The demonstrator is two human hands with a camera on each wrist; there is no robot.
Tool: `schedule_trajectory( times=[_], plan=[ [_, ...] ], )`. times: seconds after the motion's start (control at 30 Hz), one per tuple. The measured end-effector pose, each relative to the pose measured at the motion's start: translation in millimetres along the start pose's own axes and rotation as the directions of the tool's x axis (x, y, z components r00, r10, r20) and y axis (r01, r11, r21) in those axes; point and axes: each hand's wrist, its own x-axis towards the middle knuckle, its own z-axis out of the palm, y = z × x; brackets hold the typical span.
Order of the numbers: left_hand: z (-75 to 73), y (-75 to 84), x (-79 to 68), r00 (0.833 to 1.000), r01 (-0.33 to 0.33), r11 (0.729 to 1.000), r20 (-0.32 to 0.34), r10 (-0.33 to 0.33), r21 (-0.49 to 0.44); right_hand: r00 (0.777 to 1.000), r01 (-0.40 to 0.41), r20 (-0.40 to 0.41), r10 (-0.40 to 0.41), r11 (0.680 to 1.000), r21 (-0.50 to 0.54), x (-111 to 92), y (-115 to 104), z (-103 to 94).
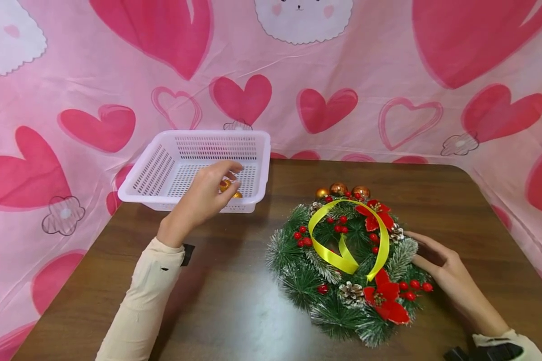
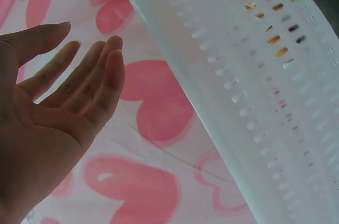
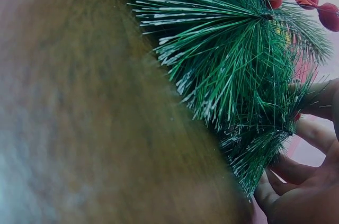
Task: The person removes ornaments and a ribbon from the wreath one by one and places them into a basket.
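My left hand (image 1: 203, 193) is over the white slotted basket (image 1: 151, 188), fingers loosely bent and nothing between them. Inside, partly behind that hand, lie small golden balls (image 1: 237, 194). The left wrist view shows the same hand (image 2: 61, 102) with its palm free beside the basket wall (image 2: 212, 86). At right, a green Christmas wreath (image 1: 298, 288) lies on the table, with red flowers, berries and pine cones. My right hand (image 1: 453, 278) grips its right edge; in the right wrist view the fingers (image 3: 294, 171) curl at the needles, their tips partly hidden.
A loose yellow ribbon (image 1: 384, 240) lies across the wreath. Shiny copper-gold baubles (image 1: 338, 189) sit at the wreath's far side. The brown wooden table (image 1: 235, 301) backs onto a pink heart-print cloth (image 1: 298, 65), close behind the basket.
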Motion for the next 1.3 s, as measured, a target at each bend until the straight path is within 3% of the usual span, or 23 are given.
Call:
schedule_trajectory(
  times=[0.23,0.53,0.8,1.3],
  plan=[
    [9.3,8.4,4.5,0.999,-0.047,0.999,-0.004,0.047,-0.009,1.000,0.005,-0.010,-0.005,1.000,-0.014,-1.5,-0.6,-3.7],
    [32.6,20.4,11.8,0.994,-0.109,0.994,-0.003,0.109,-0.015,1.000,-0.009,-0.014,0.008,0.999,-0.045,-2.7,-1.0,-14.5],
    [55.0,25.9,11.9,0.994,-0.096,0.995,0.042,0.098,-0.032,1.000,0.000,0.001,0.000,0.998,-0.055,-0.4,-0.2,-10.1],
    [75.1,28.8,35.0,0.988,-0.097,0.994,0.119,0.102,-0.047,1.000,0.001,0.004,-0.001,1.000,-0.010,0.2,-1.3,0.2]
  ],
)
